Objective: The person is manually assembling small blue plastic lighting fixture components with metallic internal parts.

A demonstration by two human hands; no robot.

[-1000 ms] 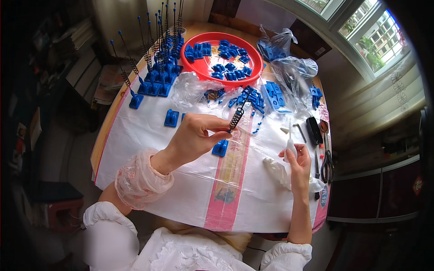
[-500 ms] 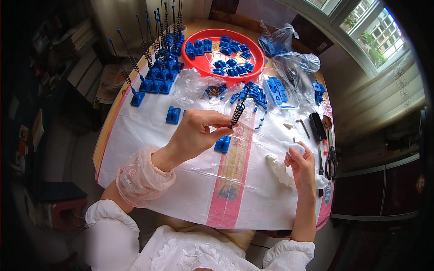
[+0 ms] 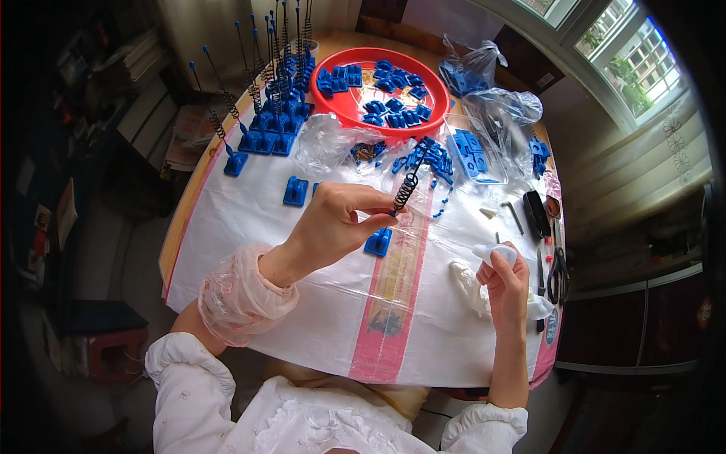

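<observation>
My left hand (image 3: 333, 223) pinches the lower end of a black coil spring (image 3: 405, 194) between thumb and fingers; a thin black rod rises from it, tilted right. Just below those fingers is a blue base piece (image 3: 377, 242); whether it joins the spring I cannot tell. In my right hand (image 3: 505, 286) is a small white squeeze bottle (image 3: 495, 254), its narrow tip pointing left. A crumpled white cloth or tissue (image 3: 470, 287) lies beside that hand. Two more blue bases (image 3: 296, 191) sit beyond my left hand, one partly hidden.
At the back left stand several blue bases with upright springs (image 3: 265, 129). A red basin (image 3: 315, 97) holds blue pieces. Clear plastic bags (image 3: 327, 145), loose blue parts (image 3: 429, 157) and a clear tray (image 3: 495, 178) lie mid-table. Scissors (image 3: 558, 278) and a black case (image 3: 537, 213) lie right.
The whole view has shifted slightly. My right fingers have curled further around the white bottle, and its tip now sits more level. My left hand keeps its pinch on the spring.
</observation>
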